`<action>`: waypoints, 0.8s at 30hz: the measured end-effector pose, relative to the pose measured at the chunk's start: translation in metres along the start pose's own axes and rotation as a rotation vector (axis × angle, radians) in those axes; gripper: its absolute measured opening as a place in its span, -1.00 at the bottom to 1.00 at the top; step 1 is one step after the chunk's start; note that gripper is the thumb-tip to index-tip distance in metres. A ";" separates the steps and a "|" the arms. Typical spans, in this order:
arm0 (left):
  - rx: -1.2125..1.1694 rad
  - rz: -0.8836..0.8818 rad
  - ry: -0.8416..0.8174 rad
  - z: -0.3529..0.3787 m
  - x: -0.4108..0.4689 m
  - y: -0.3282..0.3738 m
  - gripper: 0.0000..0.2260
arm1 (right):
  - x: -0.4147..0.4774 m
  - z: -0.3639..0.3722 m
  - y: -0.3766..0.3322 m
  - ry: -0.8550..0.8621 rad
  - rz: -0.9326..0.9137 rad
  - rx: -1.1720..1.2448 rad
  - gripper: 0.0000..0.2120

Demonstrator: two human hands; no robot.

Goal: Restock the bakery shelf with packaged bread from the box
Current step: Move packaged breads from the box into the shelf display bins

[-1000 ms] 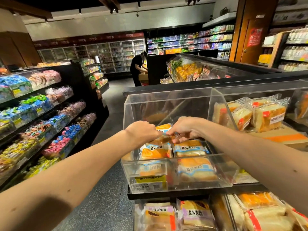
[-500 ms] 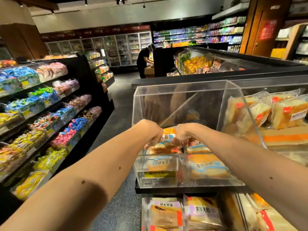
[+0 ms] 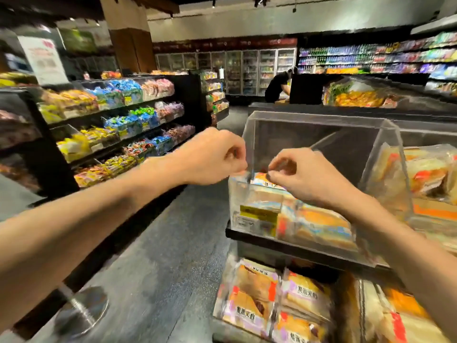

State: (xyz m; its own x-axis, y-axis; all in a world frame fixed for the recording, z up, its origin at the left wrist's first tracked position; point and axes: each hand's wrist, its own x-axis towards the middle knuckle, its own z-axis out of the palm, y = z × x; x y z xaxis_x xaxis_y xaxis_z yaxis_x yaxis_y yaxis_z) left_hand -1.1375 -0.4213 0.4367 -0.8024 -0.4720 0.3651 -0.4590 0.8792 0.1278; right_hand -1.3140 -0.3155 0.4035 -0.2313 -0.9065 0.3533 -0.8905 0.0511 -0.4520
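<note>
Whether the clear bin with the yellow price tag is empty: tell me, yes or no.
No: packaged bread lies inside the clear bin, visible through its front wall beside the yellow price tag.

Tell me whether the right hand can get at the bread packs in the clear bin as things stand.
Probably yes. The right hand is over the open front of the clear bin, fingertips just above the bread packs, and nothing shows between them.
</note>
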 end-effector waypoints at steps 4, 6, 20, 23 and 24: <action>0.115 -0.250 0.024 -0.010 -0.133 -0.008 -0.87 | -0.058 0.055 -0.060 -0.110 -0.290 -0.039 -0.76; 0.257 -0.375 -0.039 -0.002 -0.210 -0.013 -0.81 | -0.089 0.102 -0.092 -0.234 -0.425 -0.083 -0.66; 0.037 -1.480 -0.367 0.117 -0.729 -0.053 -0.73 | -0.313 0.418 -0.336 -1.019 -0.878 -0.109 -0.67; -0.042 -1.582 -0.387 0.131 -0.801 -0.082 -0.74 | -0.331 0.477 -0.384 -1.104 -0.841 -0.103 -0.71; -0.083 -1.637 -0.375 0.137 -0.822 -0.093 -0.75 | -0.335 0.497 -0.399 -1.135 -0.831 -0.106 -0.72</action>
State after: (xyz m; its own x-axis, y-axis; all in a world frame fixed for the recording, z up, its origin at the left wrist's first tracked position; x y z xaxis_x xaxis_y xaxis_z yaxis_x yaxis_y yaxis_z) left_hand -0.4872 -0.1241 -0.0016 0.4203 -0.8067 -0.4154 -0.8339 -0.5239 0.1737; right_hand -0.6865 -0.2400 0.0587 0.7603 -0.5245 -0.3831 -0.6458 -0.6734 -0.3599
